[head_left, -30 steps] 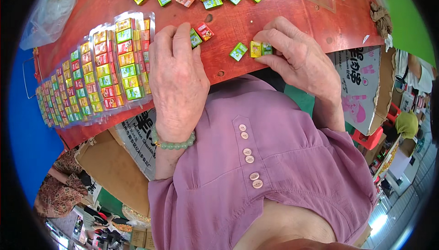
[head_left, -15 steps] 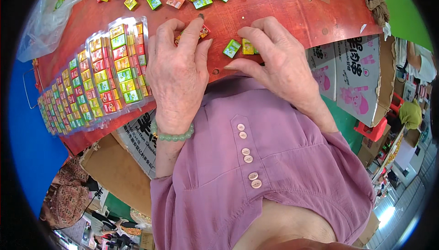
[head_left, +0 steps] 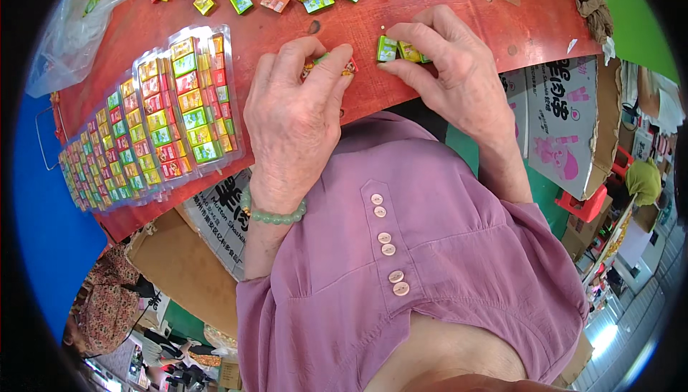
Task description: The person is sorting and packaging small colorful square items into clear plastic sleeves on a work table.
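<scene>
Two boxes at least, a green box (head_left: 387, 49) and a yellow box (head_left: 408, 51), sat in a left-right row near the red table's (head_left: 247, 34) edge, pinched by the right hand (head_left: 462, 69). Green end faced the left hand (head_left: 294, 105), whose fingers seemingly gripped a mostly hidden red box (head_left: 351, 67).

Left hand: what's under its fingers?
Small packs: red and green parts show past the left hand. It covers the rest, so how many there are can't be told.
</scene>
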The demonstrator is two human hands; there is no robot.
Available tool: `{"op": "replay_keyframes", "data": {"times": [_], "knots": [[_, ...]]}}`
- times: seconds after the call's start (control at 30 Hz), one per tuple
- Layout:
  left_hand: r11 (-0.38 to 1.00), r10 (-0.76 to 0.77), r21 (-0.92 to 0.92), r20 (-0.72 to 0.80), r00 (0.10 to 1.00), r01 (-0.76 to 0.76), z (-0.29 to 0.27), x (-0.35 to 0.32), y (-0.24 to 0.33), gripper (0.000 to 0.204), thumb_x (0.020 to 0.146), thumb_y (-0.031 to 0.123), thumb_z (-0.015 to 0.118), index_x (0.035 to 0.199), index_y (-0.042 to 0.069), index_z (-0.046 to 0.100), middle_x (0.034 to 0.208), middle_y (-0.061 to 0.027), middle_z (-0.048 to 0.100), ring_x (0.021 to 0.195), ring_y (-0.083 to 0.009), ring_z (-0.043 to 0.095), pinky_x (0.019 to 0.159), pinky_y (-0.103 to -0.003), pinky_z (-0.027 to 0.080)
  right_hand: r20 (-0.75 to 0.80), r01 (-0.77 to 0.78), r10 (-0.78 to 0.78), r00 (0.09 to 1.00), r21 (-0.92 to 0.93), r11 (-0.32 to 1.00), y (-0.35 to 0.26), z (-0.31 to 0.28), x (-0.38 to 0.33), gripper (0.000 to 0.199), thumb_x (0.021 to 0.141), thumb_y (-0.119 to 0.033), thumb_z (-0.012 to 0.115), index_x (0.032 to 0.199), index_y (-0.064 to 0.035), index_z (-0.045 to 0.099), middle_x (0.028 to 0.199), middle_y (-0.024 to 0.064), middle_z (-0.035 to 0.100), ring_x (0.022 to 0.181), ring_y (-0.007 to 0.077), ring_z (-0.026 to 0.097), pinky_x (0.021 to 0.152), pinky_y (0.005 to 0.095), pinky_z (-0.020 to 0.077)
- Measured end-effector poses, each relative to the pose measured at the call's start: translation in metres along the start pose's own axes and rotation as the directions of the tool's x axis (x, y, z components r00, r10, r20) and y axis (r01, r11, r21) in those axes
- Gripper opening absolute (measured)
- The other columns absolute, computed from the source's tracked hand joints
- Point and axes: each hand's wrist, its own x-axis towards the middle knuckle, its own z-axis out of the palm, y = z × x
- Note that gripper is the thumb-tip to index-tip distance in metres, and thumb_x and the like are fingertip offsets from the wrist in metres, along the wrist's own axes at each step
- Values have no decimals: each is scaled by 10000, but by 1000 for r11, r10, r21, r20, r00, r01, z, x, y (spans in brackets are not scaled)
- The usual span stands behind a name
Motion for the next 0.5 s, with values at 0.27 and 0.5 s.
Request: {"op": "replay_keyframes", "data": {"times": [0.27,0.5], "knots": [[998,-33,-52,38,999,35,-6,2,1,578,774,96,841,1317,32,652,1210,-144,635,1045,-326,647,871,-418,554,45,22,-22,999,-8,1000,10,-9,4,371,802,-183,861,1127,-70,723,986,84,626,869,255,655,724,365,534],[989,-97,-98,109,989,107,-13,5,0,602,780,122,854,1334,29,636,1236,-162,623,1013,-329,665,843,-421,563,75,14,-17,997,39,999,11,-11,7,420,798,-235,858,1156,-84,698,1012,98,609,922,296,659,774,407,541]]}}
